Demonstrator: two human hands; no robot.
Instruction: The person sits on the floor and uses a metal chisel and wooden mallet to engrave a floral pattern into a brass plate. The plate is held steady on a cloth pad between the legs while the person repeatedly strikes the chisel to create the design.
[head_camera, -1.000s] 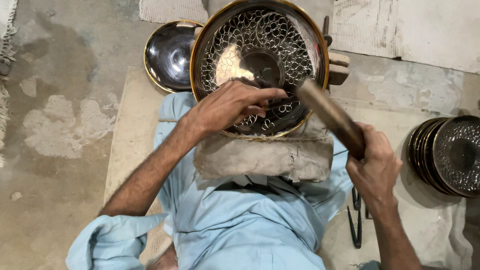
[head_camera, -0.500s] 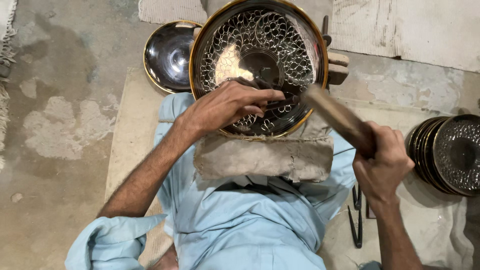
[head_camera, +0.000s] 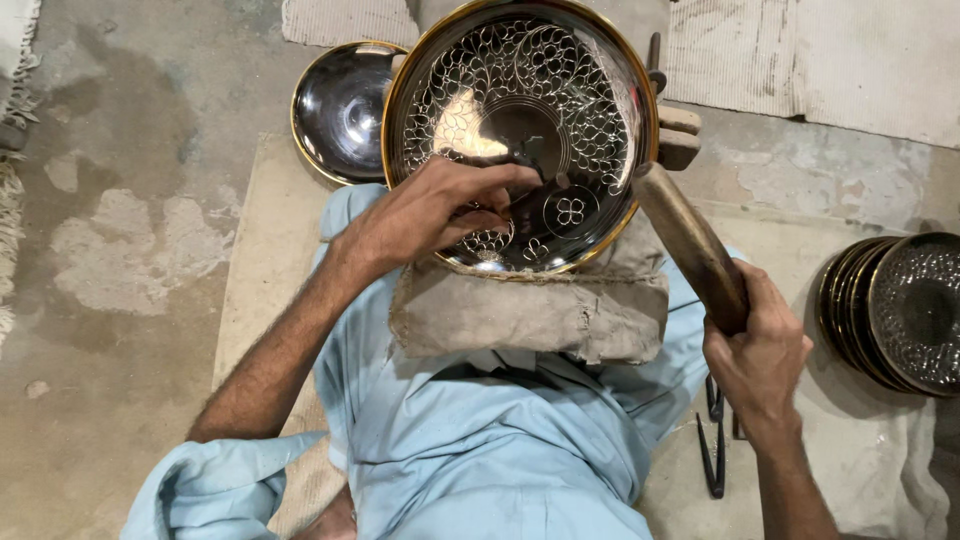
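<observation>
A large round metal plate (head_camera: 520, 90) with a gold rim and an engraved flower pattern rests tilted on a folded grey cloth pad (head_camera: 530, 310) over my lap. My left hand (head_camera: 440, 205) lies on the plate's lower part and pinches a small dark chisel (head_camera: 528, 165) upright against the metal. My right hand (head_camera: 755, 350) grips the lower end of a thick wooden mallet (head_camera: 690, 245), whose far end is near the plate's right rim.
A plain dark plate (head_camera: 340, 110) lies on the floor behind the big one. A stack of engraved plates (head_camera: 900, 310) leans at the right. Dark metal tongs (head_camera: 712, 450) lie by my right leg. Wooden blocks (head_camera: 678, 135) sit behind the plate.
The mallet swung back to the right from near the chisel, then came forward again toward the plate's rim. My left hand kept the chisel on the plate.
</observation>
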